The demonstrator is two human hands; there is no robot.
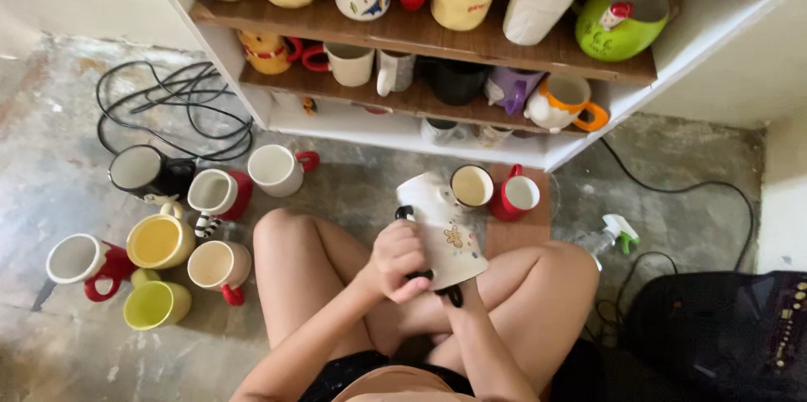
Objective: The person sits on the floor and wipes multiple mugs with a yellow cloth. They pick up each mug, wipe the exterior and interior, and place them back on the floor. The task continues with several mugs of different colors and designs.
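Left hand: my left hand (402, 261) wraps the white mug (444, 232) from its near side, grip pressed around the body by the dark handle.
Right hand: my right hand (456, 293) is mostly hidden under the mug's base; only the wrist shows, and I cannot tell how its grip is set.
Held mug: the white mug with a small flower print is tilted above my knees, mouth pointing away from me toward the shelf, clear of the floor.
Floor ahead: a cream mug (472, 186) and a red mug (515, 197) stand upright just beyond the held mug, touching or nearly so, near the shelf's lower edge.
Floor left: a cluster of mugs stands upright, including a black mug (143, 171), a yellow mug (160, 240), a lime mug (155, 304) and a white mug with red handle (280, 168).
Shelf: the wooden shelf (471, 47) carries two rows of mugs, a green round one (620, 19) at its right end.
Floor right: a spray bottle (612, 234) lies beside my right knee, near a black cable (685, 187).
Far left: coiled black cables (168, 108) lie by the shelf's left corner.
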